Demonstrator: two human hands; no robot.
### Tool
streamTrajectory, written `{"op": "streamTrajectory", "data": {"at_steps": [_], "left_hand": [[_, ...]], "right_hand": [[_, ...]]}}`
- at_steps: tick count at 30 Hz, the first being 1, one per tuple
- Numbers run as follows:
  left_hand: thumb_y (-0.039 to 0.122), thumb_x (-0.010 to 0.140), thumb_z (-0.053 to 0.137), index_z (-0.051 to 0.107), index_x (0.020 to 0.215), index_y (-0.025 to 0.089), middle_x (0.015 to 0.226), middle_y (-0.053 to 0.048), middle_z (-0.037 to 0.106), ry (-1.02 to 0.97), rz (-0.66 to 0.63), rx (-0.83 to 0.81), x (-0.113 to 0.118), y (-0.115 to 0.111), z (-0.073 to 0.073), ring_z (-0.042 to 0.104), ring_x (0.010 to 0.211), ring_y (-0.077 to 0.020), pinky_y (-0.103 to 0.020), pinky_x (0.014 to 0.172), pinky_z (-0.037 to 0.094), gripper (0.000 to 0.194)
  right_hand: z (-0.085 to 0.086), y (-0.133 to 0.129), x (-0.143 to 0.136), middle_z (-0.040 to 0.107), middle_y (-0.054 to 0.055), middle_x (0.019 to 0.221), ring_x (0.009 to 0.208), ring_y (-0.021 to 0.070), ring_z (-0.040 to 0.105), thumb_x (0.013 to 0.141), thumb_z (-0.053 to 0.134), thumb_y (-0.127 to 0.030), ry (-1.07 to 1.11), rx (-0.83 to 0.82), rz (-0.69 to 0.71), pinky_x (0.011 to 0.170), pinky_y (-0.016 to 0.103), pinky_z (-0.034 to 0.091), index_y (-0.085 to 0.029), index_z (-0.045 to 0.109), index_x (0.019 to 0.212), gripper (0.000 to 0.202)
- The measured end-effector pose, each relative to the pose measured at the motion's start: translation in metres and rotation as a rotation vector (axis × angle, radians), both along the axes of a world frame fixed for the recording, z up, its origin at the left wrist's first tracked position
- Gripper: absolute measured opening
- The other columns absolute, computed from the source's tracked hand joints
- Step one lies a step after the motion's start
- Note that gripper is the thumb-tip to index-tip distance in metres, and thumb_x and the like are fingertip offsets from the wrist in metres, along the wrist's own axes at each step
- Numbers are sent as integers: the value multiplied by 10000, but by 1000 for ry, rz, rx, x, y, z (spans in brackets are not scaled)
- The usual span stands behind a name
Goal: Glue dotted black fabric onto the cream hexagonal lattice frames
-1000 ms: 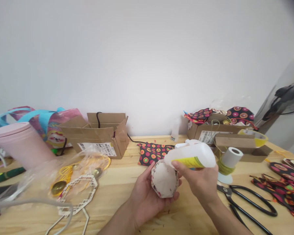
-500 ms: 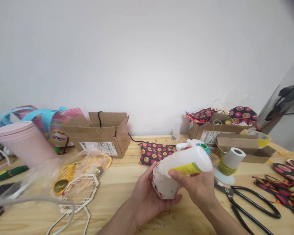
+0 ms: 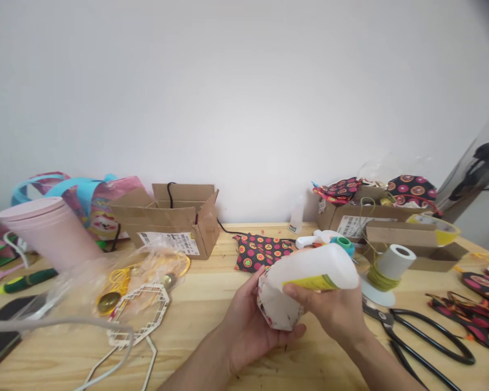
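Observation:
My left hand cups a small white octagonal piece with patterned fabric showing along its edge; thumb and fingers wrap its sides. Over that piece, my right hand grips a white plastic bottle with a yellow label. The bottle is tilted, its base up to the right and its top end down at the octagonal piece. Its tip is hidden from me, and I cannot tell whether anything flows out. Just behind my hands lies a dark patterned fabric pouch on the wooden table.
Black-handled scissors and a spool of green cord lie to the right, with fabric pieces beyond. On the left are an octagonal lattice frame, a pink cup and an open cardboard box. A small bottle stands near the wall.
The whole scene has shifted slightly to the right in view as the camera turned. Both hands keep their holds, and the bottle stays tilted over the octagonal piece.

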State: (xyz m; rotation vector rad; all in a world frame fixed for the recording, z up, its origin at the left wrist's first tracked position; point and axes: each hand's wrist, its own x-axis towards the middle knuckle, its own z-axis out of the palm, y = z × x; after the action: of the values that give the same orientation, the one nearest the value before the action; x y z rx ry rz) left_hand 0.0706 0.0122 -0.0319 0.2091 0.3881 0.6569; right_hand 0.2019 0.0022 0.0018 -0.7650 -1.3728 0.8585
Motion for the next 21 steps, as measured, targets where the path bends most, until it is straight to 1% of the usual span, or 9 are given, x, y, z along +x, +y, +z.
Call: {"op": "streamTrajectory", "data": {"at_steps": [2,4,6,9,12,14,17,19,21], "left_hand": [[485,745,459,553,1049,143,888,-101,663,-7,-9,-1,0,0,0,598,754,-216,-335,654,432,467],[491,748,452,557,1045,133,889,-109,665,3,-16,15,-1,1,-1,603,747,-211,-322,648,431,477],[488,755,442,559,1049,125,896,-116,667,6,-24,35,-1,2,-2,606,741,-205,-311,643,430,481],[482,760,434,567,1043,135,863,-97,670,-2,-33,41,-2,1,-2,603,737,-202,-317,651,429,467],[501,746,445,560,1058,128,884,-101,665,5,-41,28,-2,0,-3,599,755,-208,-317,655,425,499],[507,739,454,545,1082,117,922,-113,659,9,-39,24,-1,0,-3,599,765,-208,-305,647,422,527],[494,741,460,552,1068,136,885,-97,662,8,-21,20,-1,1,-2,597,750,-205,-311,646,423,493],[475,750,454,563,1044,143,838,-83,663,5,-19,17,-1,2,-1,594,744,-204,-320,651,423,457],[474,754,448,566,1036,129,839,-88,663,-2,-30,17,-1,2,0,594,731,-198,-313,640,423,460]], "right_hand": [[0,0,0,709,30,677,580,195,659,577,736,-189,8,9,8,523,260,571,-189,638,720,174],[-1,0,0,703,17,662,563,193,655,537,754,-169,-7,30,39,493,246,566,-199,633,742,240],[-2,0,1,691,4,630,533,186,645,504,764,-141,-37,58,41,462,232,557,-208,626,739,280],[-2,-2,2,688,6,635,546,181,644,525,757,-142,-42,52,25,492,235,560,-204,625,715,240],[0,-3,1,694,3,647,553,180,648,540,753,-156,-7,2,99,492,232,560,-206,625,729,233],[0,-2,1,684,-18,617,521,167,639,523,754,-127,-18,9,144,464,215,550,-215,620,723,256],[0,0,2,677,-29,634,543,153,632,523,745,-85,-37,46,87,493,202,544,-224,618,729,280],[1,1,3,680,-22,666,577,155,634,539,739,-93,-28,47,51,524,212,546,-224,622,742,269],[2,1,4,677,-19,647,565,163,632,528,750,-118,-35,28,84,510,223,547,-218,618,725,257]]}}
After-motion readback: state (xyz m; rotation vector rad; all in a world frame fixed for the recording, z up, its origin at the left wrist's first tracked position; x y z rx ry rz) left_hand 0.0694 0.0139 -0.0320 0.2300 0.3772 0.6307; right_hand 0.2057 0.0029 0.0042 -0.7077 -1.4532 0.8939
